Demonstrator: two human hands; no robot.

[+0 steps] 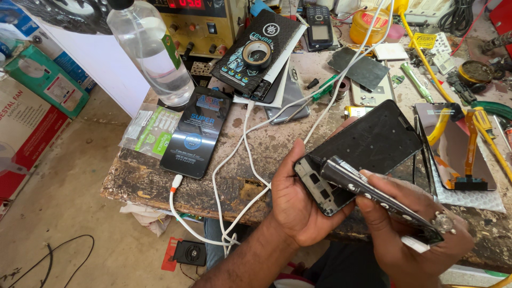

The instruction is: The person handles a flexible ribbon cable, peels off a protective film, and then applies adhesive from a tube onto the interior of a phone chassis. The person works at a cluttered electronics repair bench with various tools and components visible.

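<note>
Phone frame (368, 144), opened and black, is held tilted above the worn workbench (266, 144), its lower end cupped in the left hand (296, 205) with the fingers wrapped beneath. The right hand (416, 234) grips a long dark battery (373, 194), fingers closed along it, pressed against the frame's lower edge. White cables (240, 154) trail just beside.

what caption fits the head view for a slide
Left hand holds an opened phone frame while the right hand lifts a dark panel over a cluttered repair bench.

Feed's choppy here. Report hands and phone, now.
Left hand cradles opened phone frame. Right hand pinches dark flat part against it. White cables trail alongside.
</note>
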